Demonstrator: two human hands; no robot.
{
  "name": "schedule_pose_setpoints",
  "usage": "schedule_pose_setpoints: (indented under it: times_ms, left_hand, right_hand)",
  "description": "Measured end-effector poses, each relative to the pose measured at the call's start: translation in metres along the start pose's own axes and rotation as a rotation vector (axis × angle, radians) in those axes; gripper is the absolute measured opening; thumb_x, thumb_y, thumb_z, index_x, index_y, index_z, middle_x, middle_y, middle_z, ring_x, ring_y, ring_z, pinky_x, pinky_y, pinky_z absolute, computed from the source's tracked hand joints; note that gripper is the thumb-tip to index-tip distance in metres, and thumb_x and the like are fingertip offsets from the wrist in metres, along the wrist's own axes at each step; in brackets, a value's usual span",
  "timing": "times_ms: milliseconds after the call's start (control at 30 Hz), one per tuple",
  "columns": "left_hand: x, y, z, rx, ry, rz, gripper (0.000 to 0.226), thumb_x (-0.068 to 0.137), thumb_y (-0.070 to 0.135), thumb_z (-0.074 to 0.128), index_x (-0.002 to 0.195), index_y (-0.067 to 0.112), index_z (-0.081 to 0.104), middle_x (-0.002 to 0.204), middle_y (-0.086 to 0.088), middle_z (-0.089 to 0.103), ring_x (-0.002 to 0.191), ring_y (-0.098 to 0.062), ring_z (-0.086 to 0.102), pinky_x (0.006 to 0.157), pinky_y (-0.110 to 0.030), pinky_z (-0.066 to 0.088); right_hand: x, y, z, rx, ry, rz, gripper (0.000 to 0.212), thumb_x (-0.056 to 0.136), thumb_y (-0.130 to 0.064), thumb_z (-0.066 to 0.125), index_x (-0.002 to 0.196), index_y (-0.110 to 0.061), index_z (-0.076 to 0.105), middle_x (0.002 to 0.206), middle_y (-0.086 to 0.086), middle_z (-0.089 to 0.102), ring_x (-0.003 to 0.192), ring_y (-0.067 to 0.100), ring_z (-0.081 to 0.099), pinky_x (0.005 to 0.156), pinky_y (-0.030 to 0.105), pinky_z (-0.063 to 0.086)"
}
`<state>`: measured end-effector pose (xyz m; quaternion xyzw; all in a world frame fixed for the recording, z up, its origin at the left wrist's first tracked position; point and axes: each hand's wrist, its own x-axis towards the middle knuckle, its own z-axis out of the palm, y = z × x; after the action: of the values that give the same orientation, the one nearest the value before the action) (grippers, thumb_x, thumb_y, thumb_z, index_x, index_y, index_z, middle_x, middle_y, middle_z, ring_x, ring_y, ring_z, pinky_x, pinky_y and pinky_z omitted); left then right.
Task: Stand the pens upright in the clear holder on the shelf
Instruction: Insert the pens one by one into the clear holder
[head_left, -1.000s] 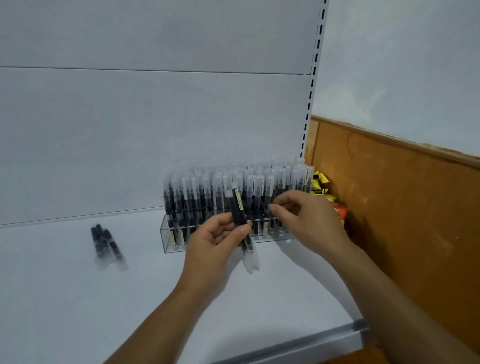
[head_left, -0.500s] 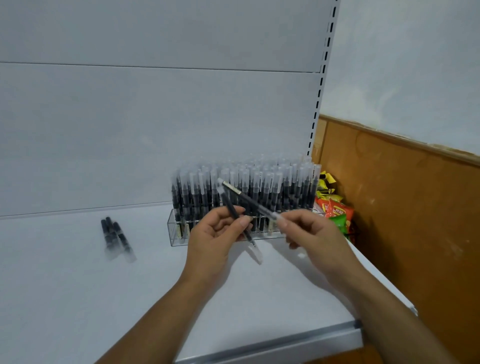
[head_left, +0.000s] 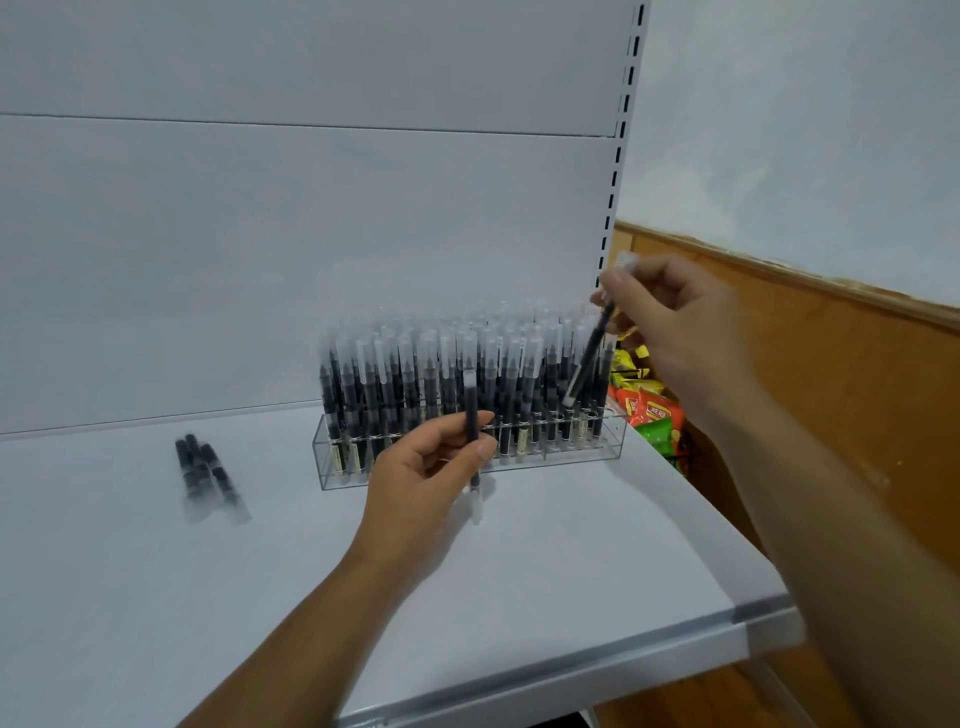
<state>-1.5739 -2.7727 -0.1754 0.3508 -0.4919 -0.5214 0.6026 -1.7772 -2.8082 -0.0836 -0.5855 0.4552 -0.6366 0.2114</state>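
Two pens are in hand. The right hand (head_left: 675, 322) pinches the tilted pen (head_left: 589, 358) by its capped top, lower end aimed down-left at the right end of the clear holder (head_left: 582, 452), nearest that hand. The left hand (head_left: 421, 478) grips the upright pen (head_left: 471, 410) before the holder. Any free slot is hidden among the packed pens, and the loose pens (head_left: 205, 475) lie blurred on the shelf (head_left: 519, 571).

Black barrels and frosted caps are seen on the pens (head_left: 395, 384); the holder (head_left: 597, 453) is shown clear; the shelf (head_left: 519, 571) is painted pale grey; the packets (head_left: 647, 410) are printed yellow, orange, green.
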Motion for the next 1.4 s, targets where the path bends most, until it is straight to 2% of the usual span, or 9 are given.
schedule_pose_setpoints:
  times_ms: [167,567,667,767,867,1033,1200,1267,1400]
  left_hand:
    - [0.001,-0.001,-0.002,0.031,-0.008,0.007,0.022,0.082,0.002,0.068,0.098,0.015,0.073,0.094,-0.013,0.070,0.084,-0.015,0.067,0.069,-0.020,0.054]
    - [0.003,0.000,-0.003,0.069,0.003,0.126,0.016,0.082,-0.001,0.066,0.097,0.005,0.069,0.089,-0.007,0.065,0.075,-0.004,0.061,0.069,-0.013,0.050]
    - [0.004,-0.003,-0.006,0.007,0.015,0.102,0.014,0.081,-0.001,0.067,0.092,0.006,0.065,0.077,0.003,0.068,0.074,-0.007,0.064,0.071,-0.017,0.052]
    - [0.004,-0.003,-0.007,-0.006,0.007,0.109,0.017,0.076,0.005,0.070,0.091,0.006,0.061,0.077,0.000,0.069,0.075,-0.012,0.066,0.072,-0.021,0.054]
    - [0.003,-0.001,-0.007,-0.002,-0.004,0.113,0.020,0.075,0.004,0.071,0.092,0.001,0.060,0.077,-0.002,0.070,0.073,-0.012,0.066,0.070,-0.021,0.055]
    - [0.001,0.001,-0.005,0.037,0.001,0.122,0.024,0.070,0.006,0.073,0.092,0.003,0.065,0.078,-0.001,0.071,0.075,-0.010,0.066,0.070,-0.020,0.053]
    - [0.000,-0.012,-0.010,0.794,-0.045,0.383,0.031,0.084,0.036,0.072,0.112,0.042,0.060,0.118,0.030,0.055,0.117,0.014,0.044,0.099,-0.007,0.028]
    - [0.001,-0.020,-0.009,1.023,-0.107,0.519,0.041,0.085,0.040,0.062,0.126,0.038,0.055,0.127,0.030,0.047,0.126,0.008,0.036,0.108,-0.016,0.023]
    - [0.001,-0.028,-0.008,1.259,-0.093,0.486,0.057,0.087,0.043,0.057,0.141,0.028,0.044,0.139,0.016,0.040,0.134,-0.007,0.024,0.114,-0.031,0.016]
  right_hand:
    - [0.005,0.007,0.016,-0.056,-0.061,0.003,0.021,0.091,-0.025,0.066,0.101,-0.007,0.066,0.086,0.000,0.073,0.066,0.008,0.066,0.058,0.019,0.053]
    - [-0.023,0.047,0.021,-0.549,-0.236,0.054,0.021,0.087,-0.044,0.067,0.094,-0.025,0.071,0.082,-0.011,0.068,0.077,0.004,0.063,0.072,0.028,0.056]
    - [-0.048,0.047,0.015,-0.451,-0.159,0.112,0.024,0.089,-0.048,0.060,0.085,-0.026,0.069,0.077,-0.006,0.067,0.073,0.009,0.063,0.069,0.032,0.055]
    - [-0.074,0.040,0.020,-0.167,-0.334,0.370,0.032,0.087,-0.050,0.058,0.089,-0.020,0.069,0.081,0.001,0.070,0.064,0.011,0.064,0.060,0.028,0.049]
    - [-0.084,0.035,0.026,0.224,-0.454,0.526,0.032,0.079,-0.031,0.068,0.101,-0.007,0.068,0.082,0.008,0.072,0.064,0.015,0.062,0.056,0.026,0.047]
    - [-0.084,0.033,0.034,0.574,-0.296,0.586,0.022,0.071,-0.017,0.072,0.092,-0.012,0.069,0.073,0.004,0.066,0.060,0.007,0.058,0.052,0.015,0.047]
    - [-0.060,0.028,0.016,0.586,-0.134,0.483,0.012,0.079,-0.027,0.068,0.088,-0.019,0.069,0.078,-0.003,0.065,0.065,0.006,0.058,0.050,0.015,0.047]
    - [-0.046,0.023,0.001,0.549,-0.052,0.431,0.013,0.083,-0.027,0.065,0.091,-0.017,0.068,0.082,-0.003,0.070,0.070,0.005,0.065,0.051,0.014,0.050]
    - [-0.023,0.012,-0.018,0.147,0.021,0.225,0.016,0.096,-0.024,0.056,0.094,-0.012,0.066,0.088,-0.005,0.072,0.077,0.006,0.069,0.060,0.017,0.053]
